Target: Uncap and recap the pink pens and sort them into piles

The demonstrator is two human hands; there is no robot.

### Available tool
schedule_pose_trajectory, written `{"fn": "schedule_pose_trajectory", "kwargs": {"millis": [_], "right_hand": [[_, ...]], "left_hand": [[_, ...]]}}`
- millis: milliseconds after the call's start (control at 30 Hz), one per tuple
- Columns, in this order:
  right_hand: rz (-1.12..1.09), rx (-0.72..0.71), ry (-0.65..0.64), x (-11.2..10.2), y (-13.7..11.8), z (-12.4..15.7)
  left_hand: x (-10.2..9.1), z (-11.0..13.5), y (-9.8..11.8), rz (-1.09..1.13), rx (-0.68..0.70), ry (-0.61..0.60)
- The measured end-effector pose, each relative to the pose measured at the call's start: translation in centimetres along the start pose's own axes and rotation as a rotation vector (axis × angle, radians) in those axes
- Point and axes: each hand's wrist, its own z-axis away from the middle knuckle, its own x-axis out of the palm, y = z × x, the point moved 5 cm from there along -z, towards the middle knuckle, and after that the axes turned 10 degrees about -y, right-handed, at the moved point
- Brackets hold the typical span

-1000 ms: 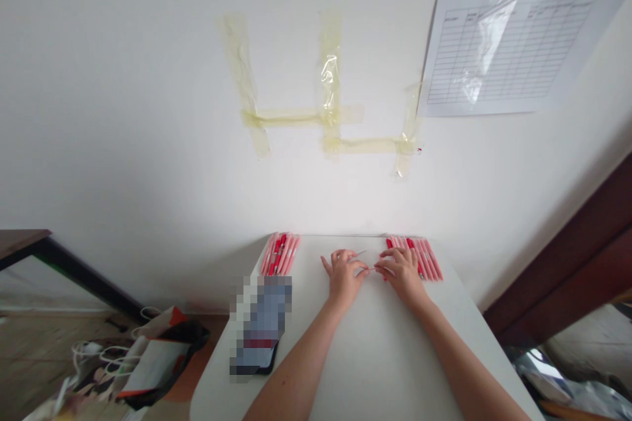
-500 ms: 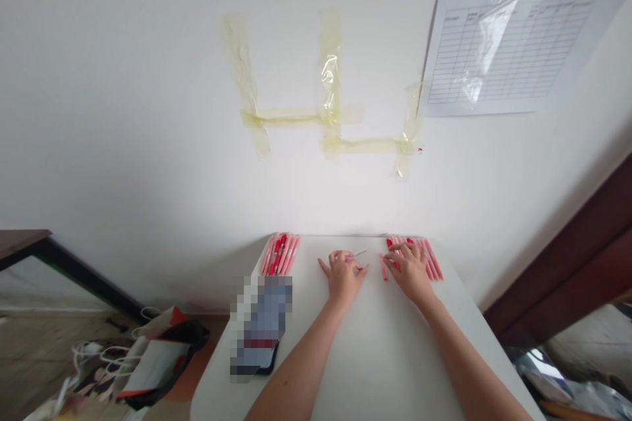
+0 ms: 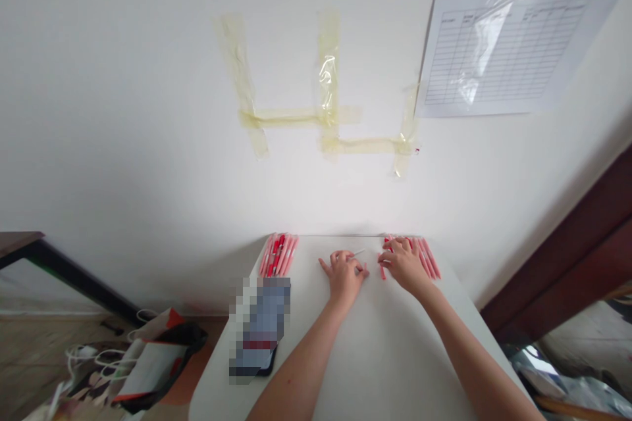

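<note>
My left hand rests near the middle of the white table, its fingers curled round a thin white pen refill that sticks out to the upper right. My right hand lies over the near end of a row of pink pens at the table's far right, fingers bent onto one pink pen at the row's left edge. A second bunch of pink and red pens lies at the far left of the table.
A dark phone, blurred out, lies at the table's left edge. The white wall behind carries strips of yellowed tape and a printed sheet. Bags and cables lie on the floor to the left; a dark wooden frame stands right.
My hands, first together at the centre, have parted. The right hand moved right and back onto the row of pink pens. The left hand stayed with the refill.
</note>
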Motion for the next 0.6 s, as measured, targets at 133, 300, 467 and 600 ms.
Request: {"fn": "schedule_pose_trajectory", "kwargs": {"millis": [133,300,467,600], "right_hand": [[0.028,-0.054,-0.055,0.2,-0.6,-1.1],[0.043,-0.101,-0.107,1.3,-0.7,-2.3],[0.063,-0.095,-0.144,2.0,-0.6,-2.9],[0.086,-0.087,-0.135,1.9,-0.7,-2.8]], "left_hand": [[0.1,-0.1,-0.1,0.004,-0.004,-0.01],[0.2,-0.1,-0.2,0.017,0.0,-0.007],[0.2,-0.2,-0.2,0.019,-0.008,-0.018],[0.2,-0.2,-0.2,0.014,-0.01,-0.029]]}}
